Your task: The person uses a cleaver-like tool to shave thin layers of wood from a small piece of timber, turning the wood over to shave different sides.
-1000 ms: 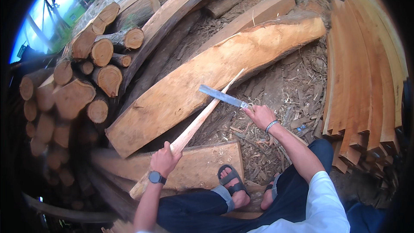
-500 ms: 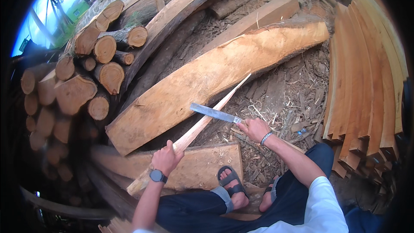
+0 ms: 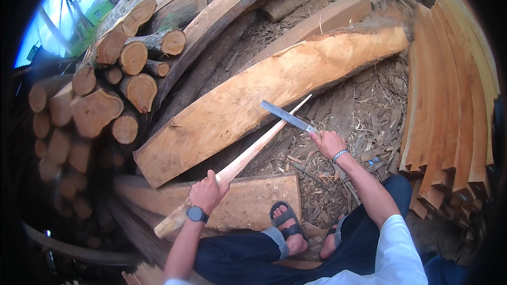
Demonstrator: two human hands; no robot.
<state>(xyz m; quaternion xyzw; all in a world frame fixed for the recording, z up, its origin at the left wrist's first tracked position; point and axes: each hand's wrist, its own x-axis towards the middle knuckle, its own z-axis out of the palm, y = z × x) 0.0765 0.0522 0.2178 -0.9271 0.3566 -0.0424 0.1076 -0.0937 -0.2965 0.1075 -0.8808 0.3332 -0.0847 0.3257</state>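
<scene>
My left hand (image 3: 207, 192) is wrapped round a long, pale, peeled stick (image 3: 245, 157) that tapers to a thin point at its far end. The stick slants up to the right, its thick butt lying behind my left wrist. In my right hand (image 3: 328, 143) is the handle of a hand saw (image 3: 287, 115), mostly hidden by my fingers. The saw's toothed metal blade crosses the stick near its thin end. Whether the teeth touch the wood I cannot tell. Behind both lies a thick slab of sawn timber (image 3: 253, 95).
A shorter plank (image 3: 264, 200) lies by my sandalled feet. Cut logs (image 3: 127, 129) are stacked at the left, and sawn boards (image 3: 438, 89) lean along the right. Bark and wood chips (image 3: 364, 111) cover the ground. A long beam (image 3: 222, 13) runs behind the slab.
My right hand has carried the saw to the right and farther up the stick, toward its thin end. My left hand keeps its hold on the stick. The view has shifted slightly.
</scene>
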